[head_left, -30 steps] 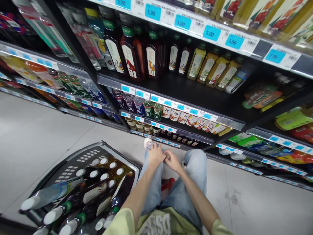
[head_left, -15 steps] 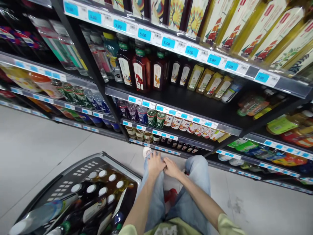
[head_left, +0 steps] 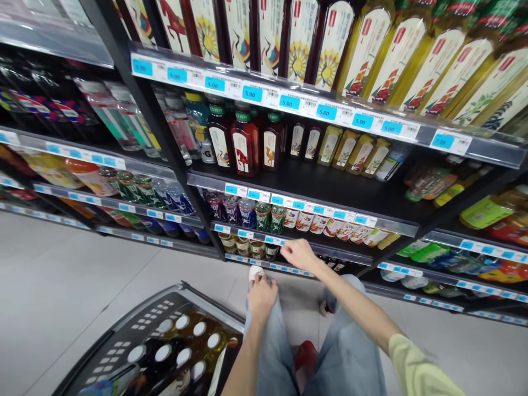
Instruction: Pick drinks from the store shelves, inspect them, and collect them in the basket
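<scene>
My left hand [head_left: 261, 295] rests on my left knee, fingers curled over the jeans, nothing in it. My right hand [head_left: 300, 254] is lifted off my lap and reaches toward the low shelf of small cans and bottles [head_left: 264, 215]; its fingers are loosely bent and hold nothing that I can see. Dark red bottles [head_left: 245, 144] and yellow-green bottles [head_left: 347, 151] stand on the shelf above. A grey shopping basket [head_left: 136, 322] at lower left holds several white-capped bottles [head_left: 185, 341].
Black store shelving with blue price tags [head_left: 289, 103] fills the upper view. Tall bottles [head_left: 363, 52] line the top shelf. Green and orange packs [head_left: 487, 212] lie at right. A pale tiled floor [head_left: 61, 286] spreads to the left. A red stool [head_left: 307, 355] shows between my legs.
My right hand has left my left hand and risen toward the low shelf. The view has tilted upward, showing more of the top shelf and less of the basket.
</scene>
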`<state>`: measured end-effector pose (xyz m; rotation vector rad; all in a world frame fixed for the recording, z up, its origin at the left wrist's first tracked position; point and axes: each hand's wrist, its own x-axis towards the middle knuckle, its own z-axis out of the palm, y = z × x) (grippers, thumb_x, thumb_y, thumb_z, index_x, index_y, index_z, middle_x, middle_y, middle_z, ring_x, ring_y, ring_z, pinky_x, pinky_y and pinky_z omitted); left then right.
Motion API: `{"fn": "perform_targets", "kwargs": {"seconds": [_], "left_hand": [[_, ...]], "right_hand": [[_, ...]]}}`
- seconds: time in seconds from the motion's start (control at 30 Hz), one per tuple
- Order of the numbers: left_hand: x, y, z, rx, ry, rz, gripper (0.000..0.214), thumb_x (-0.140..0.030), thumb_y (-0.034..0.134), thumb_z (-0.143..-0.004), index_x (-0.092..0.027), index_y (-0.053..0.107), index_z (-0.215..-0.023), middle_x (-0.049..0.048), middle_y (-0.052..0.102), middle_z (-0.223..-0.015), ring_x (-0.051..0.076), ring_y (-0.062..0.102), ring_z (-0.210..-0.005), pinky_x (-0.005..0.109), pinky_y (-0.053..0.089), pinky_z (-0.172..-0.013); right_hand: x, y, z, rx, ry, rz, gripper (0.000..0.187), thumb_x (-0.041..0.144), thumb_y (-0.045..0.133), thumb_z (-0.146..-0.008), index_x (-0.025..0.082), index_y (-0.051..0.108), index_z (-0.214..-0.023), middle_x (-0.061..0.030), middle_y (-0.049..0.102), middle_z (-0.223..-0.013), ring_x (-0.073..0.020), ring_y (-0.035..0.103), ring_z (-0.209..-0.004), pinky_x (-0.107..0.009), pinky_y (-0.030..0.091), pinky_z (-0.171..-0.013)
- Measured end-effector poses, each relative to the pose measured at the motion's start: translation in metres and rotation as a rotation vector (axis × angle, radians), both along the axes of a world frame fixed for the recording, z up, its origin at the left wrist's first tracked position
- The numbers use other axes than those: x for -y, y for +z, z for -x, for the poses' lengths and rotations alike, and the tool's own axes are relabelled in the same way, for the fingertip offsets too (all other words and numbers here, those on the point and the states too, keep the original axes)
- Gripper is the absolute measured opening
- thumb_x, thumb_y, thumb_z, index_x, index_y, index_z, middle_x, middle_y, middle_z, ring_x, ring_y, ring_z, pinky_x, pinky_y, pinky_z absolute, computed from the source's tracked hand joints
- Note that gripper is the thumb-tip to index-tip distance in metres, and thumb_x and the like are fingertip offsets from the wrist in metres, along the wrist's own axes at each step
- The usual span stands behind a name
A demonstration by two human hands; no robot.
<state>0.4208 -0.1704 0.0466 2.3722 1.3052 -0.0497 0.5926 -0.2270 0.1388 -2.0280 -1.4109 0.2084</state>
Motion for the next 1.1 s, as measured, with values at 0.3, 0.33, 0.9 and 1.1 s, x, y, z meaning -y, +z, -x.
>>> {"fn": "perform_targets", "kwargs": {"seconds": [0.3,0.33,0.9,1.1], "left_hand": [[-0.001,-0.004,-0.001,-0.026,-0.019,-0.016,0.045,-0.031,0.046,-0.103,-0.010,0.075,-0.129,0.0226,0.068,-0.139,0.036,0.064,-0.133,0.042,0.057,-0.096],[-0.001,-0.005,-0.001,-0.021,-0.023,-0.023,0.045,-0.031,0.046,-0.102,-0.010,0.075,-0.130,0.0226,0.068,-0.140,0.036,0.064,-0.133,0.041,0.057,-0.096],[-0.009,-0.004,-0.001,-0.040,-0.028,0.003,0.042,-0.029,0.046,-0.103,-0.013,0.077,-0.125,0.0207,0.072,-0.137,0.035,0.067,-0.128,0.041,0.055,-0.099],[-0.009,0.001,-0.003,-0.053,-0.018,-0.005,0.039,-0.029,0.048,-0.103,-0.013,0.078,-0.121,0.0203,0.074,-0.133,0.034,0.068,-0.126,0.038,0.055,-0.095]], "right_hand": [[-0.119,0.146,-0.072,0.073,-0.099,-0.419,0.058,0.023,0.067,-0.092,0.020,0.050,-0.147,-0.0096,0.070,-0.140,-0.0257,0.068,-0.123,-0.042,0.055,-0.108],[-0.136,0.154,-0.082,0.080,-0.144,-0.439,0.065,0.025,0.071,-0.090,0.017,0.046,-0.149,-0.0135,0.064,-0.148,-0.0279,0.063,-0.131,-0.044,0.052,-0.115],[-0.273,0.173,-0.163,-0.253,-0.518,-0.432,0.117,0.037,0.097,-0.070,0.008,0.027,-0.160,-0.0275,0.044,-0.159,-0.0401,0.044,-0.155,-0.053,0.038,-0.129],[-0.269,0.170,-0.173,-0.230,-0.583,-0.369,0.101,0.043,0.100,-0.065,0.008,0.047,-0.144,-0.0264,0.048,-0.152,-0.0400,0.050,-0.150,-0.051,0.041,-0.128]]}}
